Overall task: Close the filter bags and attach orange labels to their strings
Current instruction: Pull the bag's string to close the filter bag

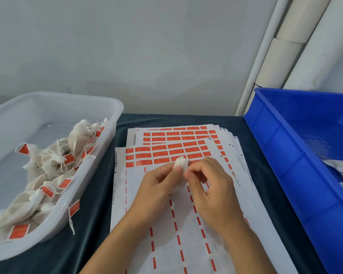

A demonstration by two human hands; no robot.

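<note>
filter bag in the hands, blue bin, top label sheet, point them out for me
filter bag point(181, 162), head view, on the white gathered top above the fingers
blue bin point(297, 155), head view, on its near left wall
top label sheet point(186, 234), head view, on the peeled white lower part

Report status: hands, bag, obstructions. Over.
Left hand and right hand both pinching one filter bag above the label sheets. No orange label on it yet. Nothing in the way.

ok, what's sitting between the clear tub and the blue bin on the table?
Head view: a fanned stack of label sheets on dark cloth, and both hands, left hand and right hand, pinching a white filter bag above it.
</note>
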